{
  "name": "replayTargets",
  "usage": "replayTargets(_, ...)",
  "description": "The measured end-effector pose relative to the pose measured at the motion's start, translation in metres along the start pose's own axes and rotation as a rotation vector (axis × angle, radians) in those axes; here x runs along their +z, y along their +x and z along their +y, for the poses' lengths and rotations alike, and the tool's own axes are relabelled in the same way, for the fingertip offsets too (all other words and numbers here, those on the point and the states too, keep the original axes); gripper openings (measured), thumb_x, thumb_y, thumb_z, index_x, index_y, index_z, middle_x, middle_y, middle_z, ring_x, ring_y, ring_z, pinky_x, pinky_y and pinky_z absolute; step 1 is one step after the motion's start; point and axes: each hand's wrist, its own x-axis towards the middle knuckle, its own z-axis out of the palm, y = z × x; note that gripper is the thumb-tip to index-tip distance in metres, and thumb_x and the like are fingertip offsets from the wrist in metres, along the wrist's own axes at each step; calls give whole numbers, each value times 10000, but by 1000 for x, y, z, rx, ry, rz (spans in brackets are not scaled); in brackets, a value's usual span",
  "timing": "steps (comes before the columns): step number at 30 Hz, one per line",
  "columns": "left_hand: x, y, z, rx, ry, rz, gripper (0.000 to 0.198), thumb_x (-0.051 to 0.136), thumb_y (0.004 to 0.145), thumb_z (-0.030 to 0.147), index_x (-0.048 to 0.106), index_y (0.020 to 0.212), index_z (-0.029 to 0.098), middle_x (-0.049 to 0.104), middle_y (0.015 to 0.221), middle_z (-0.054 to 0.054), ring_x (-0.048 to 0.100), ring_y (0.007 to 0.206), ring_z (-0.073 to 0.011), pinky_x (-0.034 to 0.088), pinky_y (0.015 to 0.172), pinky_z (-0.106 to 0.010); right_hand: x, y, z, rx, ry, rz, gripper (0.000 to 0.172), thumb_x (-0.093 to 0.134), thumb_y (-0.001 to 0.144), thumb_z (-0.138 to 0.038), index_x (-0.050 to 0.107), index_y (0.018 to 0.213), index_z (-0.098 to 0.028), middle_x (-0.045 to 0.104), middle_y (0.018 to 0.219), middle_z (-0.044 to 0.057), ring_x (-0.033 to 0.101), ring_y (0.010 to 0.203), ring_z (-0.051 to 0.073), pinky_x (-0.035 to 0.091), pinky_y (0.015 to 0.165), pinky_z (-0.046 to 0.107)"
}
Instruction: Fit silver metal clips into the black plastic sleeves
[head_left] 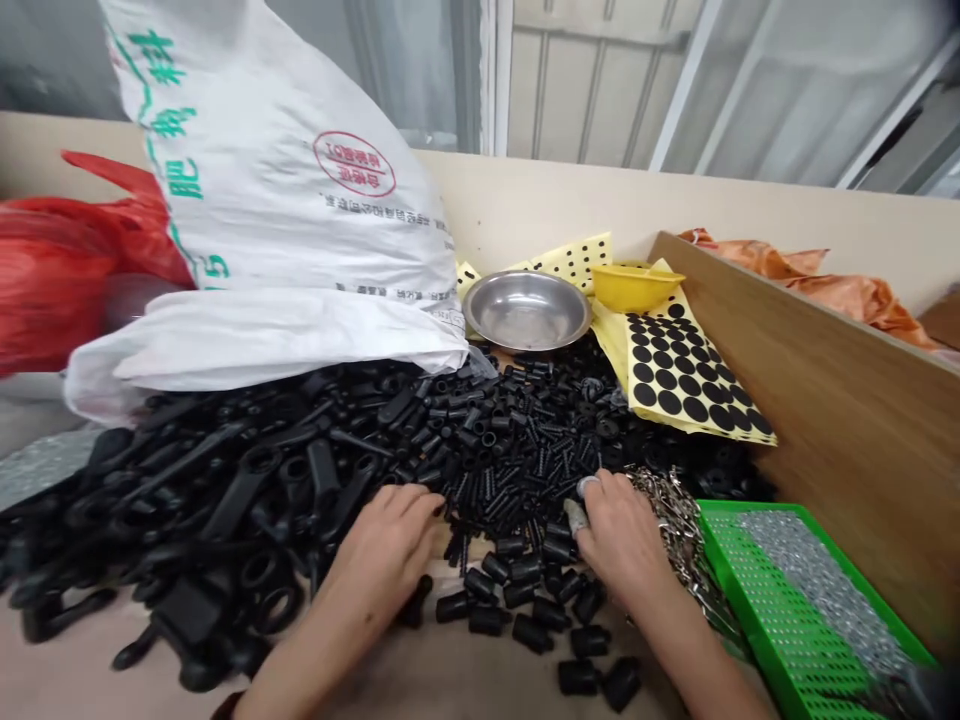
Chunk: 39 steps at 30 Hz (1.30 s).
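Observation:
My left hand is at the inner edge of a pile of black plastic levers, its fingers curled together. A dark spot shows at its fingertips; whether it is a small part is unclear. Across from it, my right hand rests beside loose black cylindrical sleeves, with coverings on its thumb and index finger. Its fingers are bent and close together, and what lies in them is hidden. Between and beyond both hands spreads a heap of black screws.
Shiny metal pieces lie right of my right hand, next to a green basket holding small silvery parts. Behind stand a steel bowl, a yellow bowl, black-dot sticker sheets and a white sack. A wooden board borders the right.

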Motion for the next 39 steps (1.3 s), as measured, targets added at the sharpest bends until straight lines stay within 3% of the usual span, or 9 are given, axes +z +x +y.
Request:
replayTargets(3, -10, 0, -16, -69, 174, -119, 304, 410, 778, 85, 645, 955, 161, 661, 981, -117, 542, 936, -295, 438, 768, -413, 2, 2, 2, 24, 82, 27, 149, 484, 674, -47, 475, 678, -196, 544, 774, 94, 506, 768, 258, 377, 672, 364)
replayTargets(7, -10, 4, -15, -75, 217, -216, 271, 422, 766, 81, 650, 872, 184, 658, 898, -86, 562, 856, -258, 434, 749, -364, 1, 3, 10, 105, 248, 72, 96, 461, 720, -112, 499, 760, -190, 581, 788, 68, 553, 716, 223, 399, 646, 336)
replayTargets(12, -5, 6, -13, -65, 125, -154, 273, 399, 799, 126, 652, 892, 169, 620, 897, -92, 587, 827, -232, 456, 760, -335, -1, 0, 23, 178, 512, 113, 188, 443, 759, -178, 533, 923, -182, 650, 761, 47, 614, 691, 213, 458, 624, 332)
replayTargets(17, -10, 2, 6, -241, -417, 22, 191, 510, 795, 291, 644, 882, 185, 626, 760, -25, 596, 719, -208, 463, 667, -284, 0, -2, 18, 177, 772, 157, 177, 478, 795, -282, 553, 919, -181, 677, 826, 67, 647, 738, 200, 517, 660, 332)
replayTargets(21, -6, 1, 39, -524, -1187, -12, 297, 586, 786, 358, 638, 1022, 186, 639, 767, -4, 605, 654, -150, 482, 615, -238, -7, -15, -7, 145, 1068, 182, 177, 561, 781, -350, 555, 868, -196, 659, 760, 50, 633, 633, 165, 529, 542, 270)
replayTargets(24, 3, 3, 59, -645, -1584, -60, 301, 720, 693, 337, 652, 938, 175, 646, 704, 3, 633, 633, -135, 497, 583, -208, -13, -30, -23, 41, 1246, 126, 145, 588, 790, -329, 565, 873, -212, 634, 731, 28, 616, 604, 149, 526, 536, 251)
replayTargets(31, 14, 3, 82, -720, -1895, -51, 323, 810, 606, 298, 639, 850, 172, 677, 712, 8, 620, 563, -85, 487, 550, -166, -26, -45, -32, -93, 1126, 143, 71, 498, 834, -204, 568, 833, -216, 585, 716, 17, 556, 613, 149, 476, 568, 268)
replayTargets(34, 18, 0, 89, -722, -1878, -107, 332, 794, 631, 310, 653, 886, 151, 677, 656, 2, 587, 540, -67, 455, 552, -152, -27, -47, -30, -148, 1102, 189, 116, 467, 819, -133, 545, 836, -217, 559, 756, 16, 538, 651, 147, 456, 593, 263)
replayTargets(39, 21, -7, 97, -711, -1769, -204, 294, 772, 634, 373, 643, 764, 143, 647, 538, 5, 497, 441, -63, 352, 458, -157, -22, -55, -25, -310, 880, 207, 164, 403, 794, -80, 489, 853, -207, 526, 800, 34, 510, 702, 164, 427, 614, 280)
